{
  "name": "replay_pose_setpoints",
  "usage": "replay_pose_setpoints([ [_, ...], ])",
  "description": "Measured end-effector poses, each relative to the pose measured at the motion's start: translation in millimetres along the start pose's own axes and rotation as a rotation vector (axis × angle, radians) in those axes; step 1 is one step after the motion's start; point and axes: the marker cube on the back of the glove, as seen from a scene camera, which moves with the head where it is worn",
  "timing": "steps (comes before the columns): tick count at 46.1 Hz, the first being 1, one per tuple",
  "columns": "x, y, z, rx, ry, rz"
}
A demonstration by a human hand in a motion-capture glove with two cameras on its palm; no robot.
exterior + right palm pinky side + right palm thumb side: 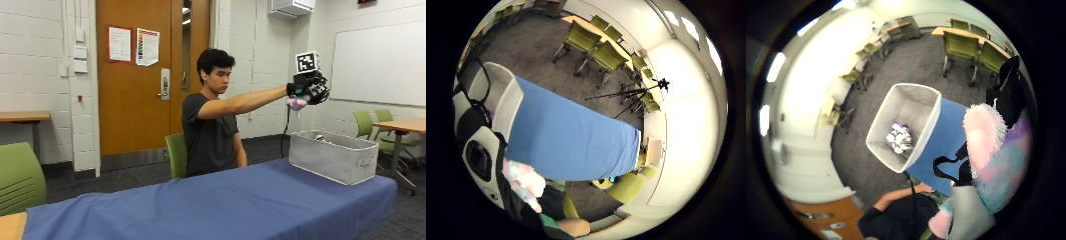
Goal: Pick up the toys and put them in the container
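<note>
So the person has their gloved right hand [307, 90] way up in the air, high above the grey fabric container [333, 155] that sits at the far end of the blue-covered table [219, 200]. The fingers are curled round a fluffy pastel plush toy [993, 150], pink and blue-ish, and you can just see a bit of it peeking out under the glove in the outside view. Looking down from the palm, there's already something small and whitish-purple [899, 137] lying in the bottom of the bin, so I'd guess at least one toy is done. What's left for this one, I think: drop it in. No other toys visible on the cloth
</note>
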Motion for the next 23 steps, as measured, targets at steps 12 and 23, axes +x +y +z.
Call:
replay_pose_setpoints([
  [12,-82.1,-30.1,18.6,-0.035,-0.101,-0.103],
  [23,-61.8,-40.1,45.1,-0.061,-0.036,-0.199],
])
